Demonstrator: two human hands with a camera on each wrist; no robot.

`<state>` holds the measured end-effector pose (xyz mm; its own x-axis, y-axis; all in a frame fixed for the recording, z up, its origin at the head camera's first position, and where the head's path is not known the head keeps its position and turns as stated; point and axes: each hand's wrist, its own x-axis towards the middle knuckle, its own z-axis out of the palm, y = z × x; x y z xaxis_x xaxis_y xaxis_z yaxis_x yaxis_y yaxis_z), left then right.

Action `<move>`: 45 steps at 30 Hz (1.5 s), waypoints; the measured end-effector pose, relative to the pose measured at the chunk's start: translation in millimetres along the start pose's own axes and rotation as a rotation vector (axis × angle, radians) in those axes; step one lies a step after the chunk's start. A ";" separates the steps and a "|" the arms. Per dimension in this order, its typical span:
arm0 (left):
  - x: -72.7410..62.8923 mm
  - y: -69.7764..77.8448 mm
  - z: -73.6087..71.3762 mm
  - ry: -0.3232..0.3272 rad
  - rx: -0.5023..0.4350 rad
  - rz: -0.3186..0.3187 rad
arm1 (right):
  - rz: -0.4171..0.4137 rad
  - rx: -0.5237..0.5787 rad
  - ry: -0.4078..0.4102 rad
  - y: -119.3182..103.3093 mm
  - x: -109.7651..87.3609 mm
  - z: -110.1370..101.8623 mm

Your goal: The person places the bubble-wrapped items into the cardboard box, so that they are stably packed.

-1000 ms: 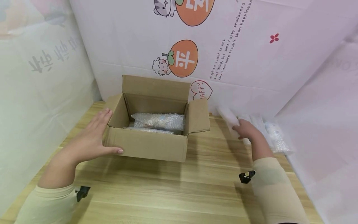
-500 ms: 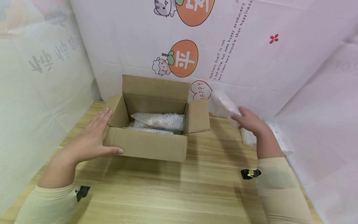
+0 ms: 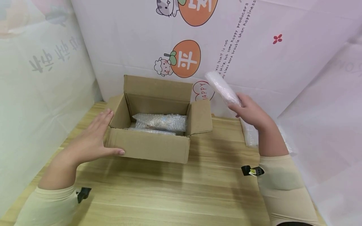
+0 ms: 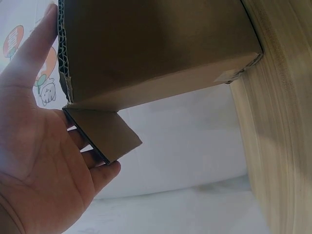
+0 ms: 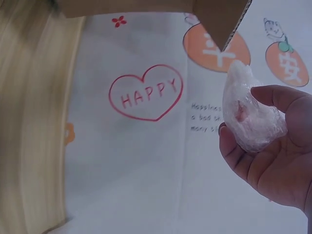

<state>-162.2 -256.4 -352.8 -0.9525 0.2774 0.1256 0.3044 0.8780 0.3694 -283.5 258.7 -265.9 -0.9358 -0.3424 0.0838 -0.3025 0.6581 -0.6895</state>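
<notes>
- Since the earlier frames my right hand (image 3: 249,110) has lifted the bubble-wrapped bundle (image 3: 222,88) off the far right edge of the table (image 3: 203,188) and carried it up and inward; it now hangs in the air just right of the cardboard box (image 3: 154,125), in front of the "HAPPY" heart (image 3: 203,91) on the backdrop. My left hand has not shifted at all.
- My right hand has its fingers and thumb wrapped round the bundle's lower end, so the free end points up and toward the box. The right wrist view shows the bundle (image 5: 251,109) seated in the curl of the fingers (image 5: 239,153), something pinkish showing through the wrap.
- My left hand (image 3: 93,139) lies flat and relaxed against the box's left wall, thumb along the near front face. I judge it is there to steady the box; it is gripping nothing. In the left wrist view the palm (image 4: 44,161) rests on the box's corner and side flap (image 4: 105,134).
- The box sits toward the far left of the table with all four flaps open, so its mouth is free from above. One wrapped packet (image 3: 161,121) already lies inside against the far wall.
- More bubble wrap (image 3: 250,135) lies at the table's far right edge, beneath my right forearm.
</notes>
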 end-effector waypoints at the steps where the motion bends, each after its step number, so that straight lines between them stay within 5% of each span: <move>1: -0.1 -0.1 0.0 0.001 -0.001 0.002 | -0.020 0.007 -0.001 -4.7 0.7 0.4; 10: 0.1 -0.4 -1.2 -0.007 0.003 -0.002 | -0.158 -0.017 -0.029 -49.0 7.3 15.3; 23: 0.0 -1.0 -1.4 -0.011 0.004 0.001 | -0.312 -0.166 -0.177 -103.4 14.6 65.1; 45: 0.3 -0.7 -2.1 -0.007 0.013 0.004 | -0.334 -0.306 -0.412 -115.0 23.3 116.7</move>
<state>-162.6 -257.7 -351.0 -0.9514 0.2832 0.1210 0.3080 0.8819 0.3571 -249.3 96.8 -268.6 -0.6533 -0.7541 -0.0674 -0.6628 0.6126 -0.4306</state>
